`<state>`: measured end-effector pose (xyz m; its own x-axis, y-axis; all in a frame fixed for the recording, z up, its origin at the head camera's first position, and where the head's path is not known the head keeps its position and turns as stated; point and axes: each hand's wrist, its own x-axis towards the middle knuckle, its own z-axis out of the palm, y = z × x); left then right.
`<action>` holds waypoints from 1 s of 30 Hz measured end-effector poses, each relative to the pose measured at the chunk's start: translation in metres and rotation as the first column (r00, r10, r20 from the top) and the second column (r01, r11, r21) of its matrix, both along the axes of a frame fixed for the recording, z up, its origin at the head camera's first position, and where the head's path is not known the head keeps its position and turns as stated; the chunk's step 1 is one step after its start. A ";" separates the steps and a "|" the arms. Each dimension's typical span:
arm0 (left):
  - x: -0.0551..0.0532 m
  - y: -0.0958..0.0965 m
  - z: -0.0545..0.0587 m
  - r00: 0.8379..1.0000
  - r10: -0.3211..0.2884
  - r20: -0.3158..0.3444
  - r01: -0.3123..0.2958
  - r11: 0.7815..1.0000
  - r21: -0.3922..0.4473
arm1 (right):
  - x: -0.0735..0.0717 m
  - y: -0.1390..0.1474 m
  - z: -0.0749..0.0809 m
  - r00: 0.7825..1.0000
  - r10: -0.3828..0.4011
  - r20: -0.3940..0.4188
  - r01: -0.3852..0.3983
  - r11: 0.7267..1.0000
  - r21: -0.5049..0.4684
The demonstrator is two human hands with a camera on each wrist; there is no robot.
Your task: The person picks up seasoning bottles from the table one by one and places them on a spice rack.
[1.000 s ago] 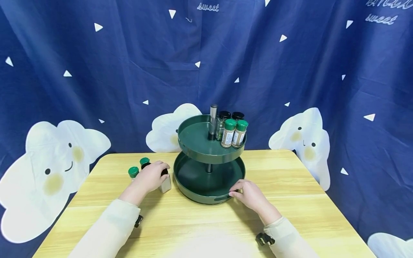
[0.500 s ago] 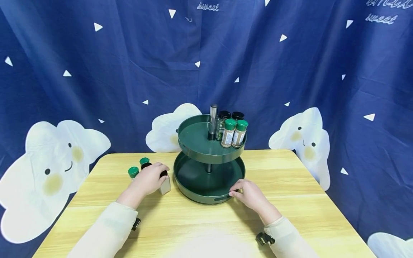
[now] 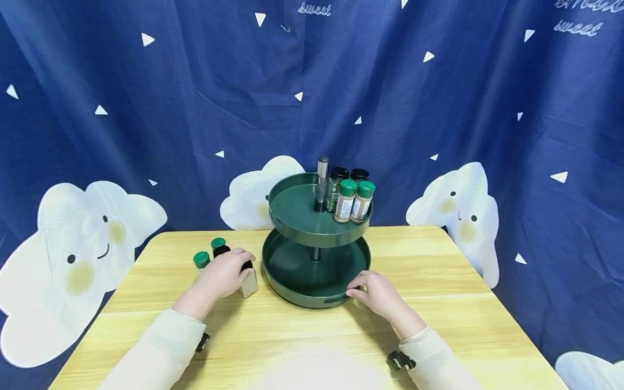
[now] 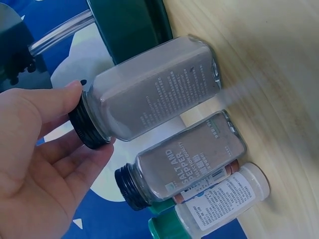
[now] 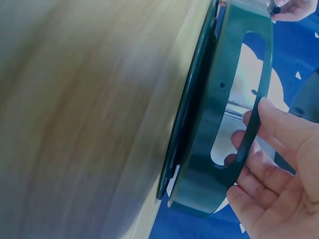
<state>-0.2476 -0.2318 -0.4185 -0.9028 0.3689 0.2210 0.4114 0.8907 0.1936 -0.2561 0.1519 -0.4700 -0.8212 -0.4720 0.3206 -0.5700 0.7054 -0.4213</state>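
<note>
My left hand [image 3: 221,276] grips the black cap of a square glass spice jar [image 4: 159,89] filled with greyish powder, thumb on one side and fingers on the other. Beside it stands a second black-capped jar [image 4: 192,157], whose label reads salt and pepper. Two green-capped jars [image 3: 201,259] are close by, partly hidden behind the hand in the head view. A dark green two-tier round rack has its lower tray [image 3: 287,290] just right of the held jar. My right hand [image 3: 377,295] pinches the lower tray's rim at its handle slot [image 5: 234,114].
The rack's upper tray [image 3: 292,225] bears several spice jars [image 3: 344,208], green-capped in front and black-capped behind, right of its upright post [image 3: 322,187]. Everything stands on a wooden table [image 3: 292,341] before a blue cloud-patterned curtain [image 3: 219,65].
The left hand and the jar it holds have shifted slightly toward the near side of the table. The right hand and the rack have stayed in place.
</note>
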 end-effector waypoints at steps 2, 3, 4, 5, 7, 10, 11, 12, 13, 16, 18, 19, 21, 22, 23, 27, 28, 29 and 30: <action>0.001 0.001 0.000 1.000 -0.002 0.000 0.002 1.000 -0.005 | 0.000 0.000 0.000 1.000 0.001 0.001 -0.001 1.000 -0.004; 0.002 0.001 0.000 1.000 -0.006 -0.001 0.006 1.000 -0.007 | 0.000 0.000 0.000 1.000 0.001 0.001 -0.001 1.000 -0.006; 0.003 0.002 0.001 1.000 -0.009 -0.001 0.009 1.000 -0.006 | 0.001 0.000 0.000 1.000 0.000 0.002 0.000 1.000 -0.009; 0.004 0.003 0.002 1.000 -0.014 -0.001 0.014 1.000 -0.006 | 0.001 0.000 0.001 1.000 0.001 0.003 -0.001 1.000 -0.011; 0.005 0.004 0.003 1.000 -0.020 -0.001 0.020 1.000 -0.010 | 0.001 0.000 0.001 1.000 0.002 0.002 -0.002 1.000 -0.015; 0.006 0.006 0.004 1.000 -0.025 -0.006 0.025 1.000 -0.016 | 0.001 0.000 0.001 1.000 0.003 0.003 -0.003 1.000 -0.020; 0.006 0.006 0.005 1.000 -0.026 -0.010 0.026 0.999 -0.020 | 0.001 0.000 0.001 1.000 0.004 0.005 -0.004 1.000 -0.021; 0.006 0.007 0.006 1.000 -0.027 -0.012 0.027 0.999 -0.019 | 0.001 0.000 0.001 1.000 0.004 0.006 -0.004 1.000 -0.023; 0.007 0.007 0.007 0.999 -0.031 -0.017 0.030 0.999 -0.020 | 0.001 0.000 0.001 1.000 0.004 0.007 -0.004 1.000 -0.024; 0.008 0.008 0.010 0.999 -0.027 -0.019 0.027 1.000 -0.015 | 0.001 0.000 0.001 1.000 0.002 0.012 -0.002 1.000 -0.025; 0.010 0.009 0.013 1.000 -0.024 -0.015 0.024 1.000 -0.011 | 0.000 0.000 0.001 1.000 0.002 0.015 -0.001 1.000 -0.025; 0.010 0.010 0.014 1.000 -0.023 -0.014 0.023 1.000 -0.012 | 0.000 0.000 0.001 1.000 0.001 0.019 -0.001 1.000 -0.025; 0.012 0.011 0.016 1.000 -0.025 -0.015 0.025 1.000 -0.012 | 0.000 0.000 0.001 1.000 0.000 0.027 0.000 1.000 -0.026; 0.012 0.011 0.017 0.999 -0.029 -0.020 0.029 0.999 -0.013 | 0.000 0.000 0.002 1.000 0.000 0.030 0.001 1.000 -0.024; 0.013 0.012 0.018 0.999 -0.033 -0.028 0.033 0.999 -0.015 | 0.000 0.000 0.002 1.000 -0.004 0.031 0.005 1.000 -0.024; 0.013 0.014 0.021 0.996 -0.051 -0.073 0.049 0.999 -0.022 | 0.000 0.000 0.001 0.999 -0.015 0.030 0.015 1.000 -0.019; 0.014 0.015 0.022 0.995 -0.056 -0.088 0.054 0.998 -0.025 | 0.000 0.000 0.001 0.999 -0.017 0.030 0.018 1.000 -0.018; 0.014 0.016 0.024 0.993 -0.060 -0.099 0.057 0.998 -0.027 | 0.000 0.001 0.000 0.999 -0.018 0.028 0.018 1.000 -0.018; 0.014 0.017 0.025 0.992 -0.065 -0.110 0.062 0.998 -0.029 | 0.000 0.001 0.000 0.999 -0.016 0.029 0.017 1.000 -0.018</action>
